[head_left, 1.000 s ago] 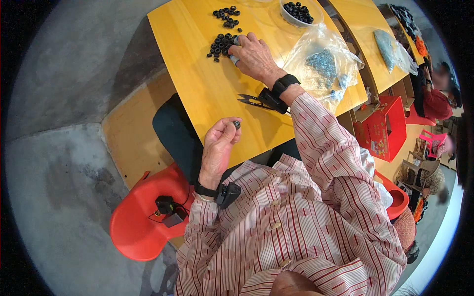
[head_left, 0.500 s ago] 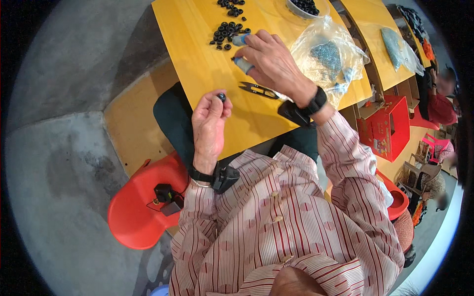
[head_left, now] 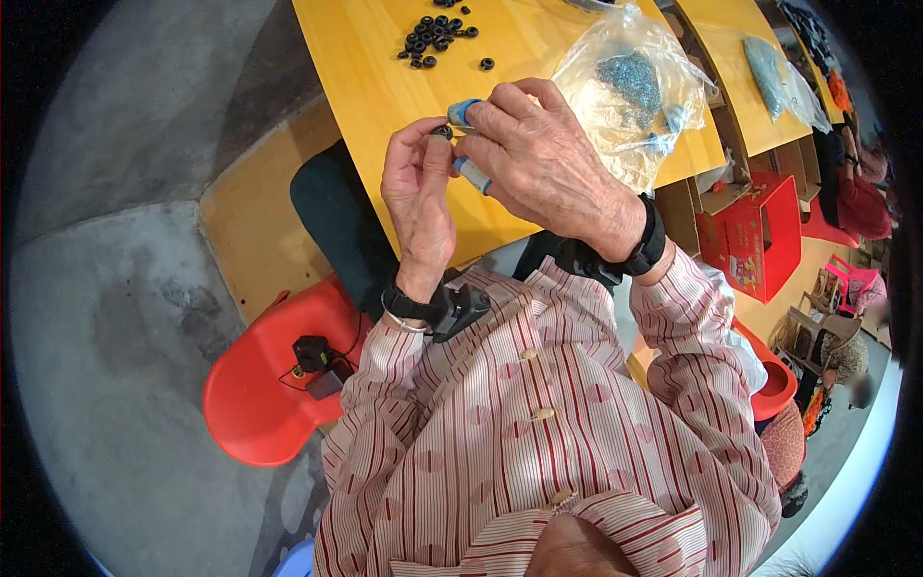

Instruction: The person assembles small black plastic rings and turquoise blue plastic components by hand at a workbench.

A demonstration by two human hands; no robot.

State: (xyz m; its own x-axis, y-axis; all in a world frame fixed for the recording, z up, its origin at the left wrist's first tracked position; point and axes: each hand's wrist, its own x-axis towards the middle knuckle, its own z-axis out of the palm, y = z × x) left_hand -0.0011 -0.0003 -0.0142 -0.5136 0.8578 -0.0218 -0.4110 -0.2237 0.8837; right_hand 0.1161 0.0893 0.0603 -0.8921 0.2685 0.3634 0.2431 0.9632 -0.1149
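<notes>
Between the thumb and fingers of my left hand [head_left: 420, 202] is a small black ring [head_left: 441, 132], held over the yellow table [head_left: 370, 72]. My right hand [head_left: 553, 159] meets it from the right, its thumb and index finger wrapped in blue-and-white finger covers [head_left: 465, 112]. Those two fingers are bent close around the ring's side; a thin light line shows between them, too fine to name. Beyond the hands lies a loose pile of black rings [head_left: 437, 37], with a lone black ring [head_left: 487, 63] to its right.
A clear plastic bag of blue-grey beads [head_left: 630, 82] lies right of my hands. A second bag [head_left: 764, 82] rests on the neighbouring table. A red box [head_left: 755, 240] stands below, a red stool [head_left: 274, 385] at lower left. Other people sit at far right.
My right hand has come back from the pile down to my left hand, which has moved up with the black ring. The thread snips on the table are now covered from view.
</notes>
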